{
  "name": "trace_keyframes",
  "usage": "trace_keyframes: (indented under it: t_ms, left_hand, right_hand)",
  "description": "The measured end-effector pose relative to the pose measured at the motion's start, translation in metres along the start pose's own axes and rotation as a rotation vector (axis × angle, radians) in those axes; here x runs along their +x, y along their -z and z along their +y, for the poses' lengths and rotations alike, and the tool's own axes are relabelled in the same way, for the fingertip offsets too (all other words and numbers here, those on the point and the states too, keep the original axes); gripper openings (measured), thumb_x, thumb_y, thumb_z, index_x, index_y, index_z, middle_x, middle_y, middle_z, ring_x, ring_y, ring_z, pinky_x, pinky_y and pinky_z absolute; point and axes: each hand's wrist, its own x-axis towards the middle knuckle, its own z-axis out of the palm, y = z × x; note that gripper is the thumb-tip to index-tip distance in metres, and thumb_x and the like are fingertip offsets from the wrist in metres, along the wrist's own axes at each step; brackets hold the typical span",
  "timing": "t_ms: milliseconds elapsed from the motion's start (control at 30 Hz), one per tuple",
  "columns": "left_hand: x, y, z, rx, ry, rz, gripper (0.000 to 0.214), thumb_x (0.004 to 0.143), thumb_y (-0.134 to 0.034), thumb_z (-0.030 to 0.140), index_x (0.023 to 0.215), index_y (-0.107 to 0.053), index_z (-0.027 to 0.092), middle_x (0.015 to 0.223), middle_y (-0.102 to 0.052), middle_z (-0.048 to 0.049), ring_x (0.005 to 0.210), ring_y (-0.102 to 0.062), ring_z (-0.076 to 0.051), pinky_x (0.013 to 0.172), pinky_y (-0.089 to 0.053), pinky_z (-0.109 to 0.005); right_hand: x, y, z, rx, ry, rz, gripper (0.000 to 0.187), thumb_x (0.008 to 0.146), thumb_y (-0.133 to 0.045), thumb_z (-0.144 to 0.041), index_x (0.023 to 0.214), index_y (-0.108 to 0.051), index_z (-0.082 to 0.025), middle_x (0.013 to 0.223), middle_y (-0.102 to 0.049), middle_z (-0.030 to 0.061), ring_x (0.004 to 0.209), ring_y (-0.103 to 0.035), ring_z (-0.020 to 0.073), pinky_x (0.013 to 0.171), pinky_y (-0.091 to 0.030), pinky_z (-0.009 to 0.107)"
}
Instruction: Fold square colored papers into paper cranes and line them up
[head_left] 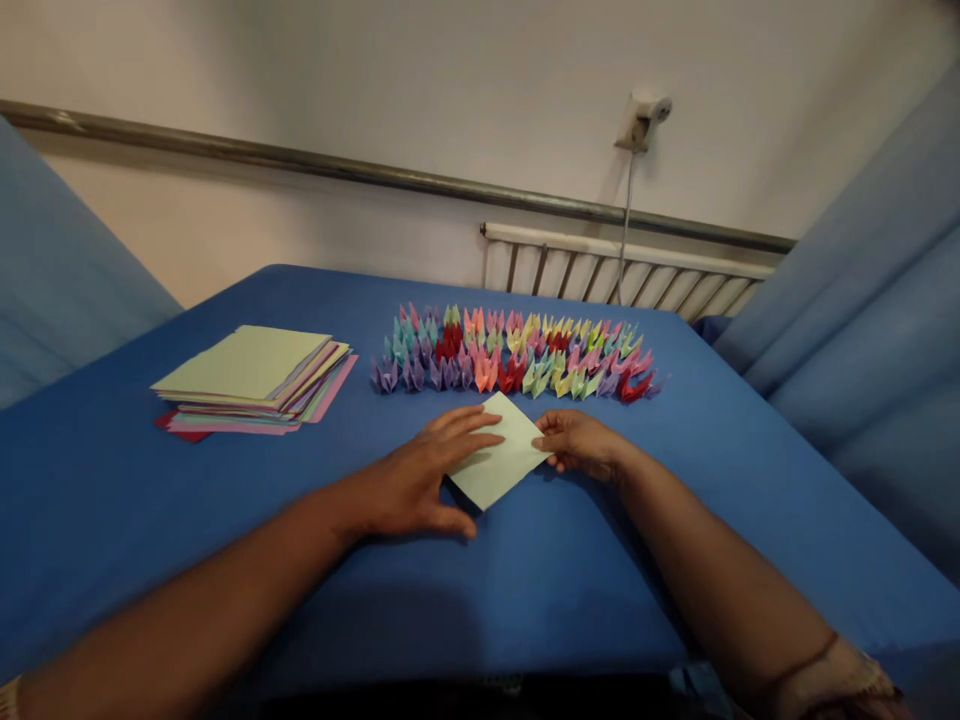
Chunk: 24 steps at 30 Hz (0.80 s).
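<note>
The left hand (pixel 420 480) lies flat with its fingers (pixel 465 425) spread and released, pressing the left part of the sheet (pixel 502 462) onto the blue worktop (pixel 525 590). The right hand (pixel 581 445) pinches the sheet's right corner. The sheet sits mid-worktop, between both hands. With only one palm holding it down, it could slide on the smooth cover — a pull from the right hand would skew its edges. Just beyond it stand the cranes (pixel 517 355) in rows, and a forward slip of either hand could topple the front row. The stack (pixel 255 380), far left, lies well apart — likely safe.
</note>
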Motion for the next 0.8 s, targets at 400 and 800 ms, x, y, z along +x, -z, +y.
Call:
trace_keyframes:
  t_ms: [400, 800]
  left_hand:
    - [0.008, -0.021, -0.044, 0.178, 0.12, 0.169, 0.014, 0.085, -0.056, 0.021, 0.089, -0.07, 0.021, 0.123, -0.064, -0.0072, 0.122, -0.05, -0.025, 0.108, -0.034, -0.047]
    - [0.018, -0.023, -0.043, 0.14, 0.402, 0.254, 0.028, 0.083, -0.059, 0.039, 0.099, -0.067, 0.018, 0.105, -0.068, -0.0074, 0.106, -0.058, -0.027, 0.095, -0.043, -0.04]
  right_hand:
    - [0.006, -0.003, 0.006, -0.386, 0.152, 0.213, 0.018, 0.077, -0.066, -0.03, 0.083, -0.054, -0.018, 0.066, -0.059, -0.0017, 0.052, -0.054, 0.0107, 0.045, -0.042, 0.021]
    - [0.003, -0.013, 0.005, -0.95, 0.508, 0.301, 0.021, 0.078, -0.068, -0.033, 0.089, -0.059, -0.018, 0.091, -0.06, 0.0037, 0.082, -0.056, 0.0175, 0.076, -0.044, 0.03]
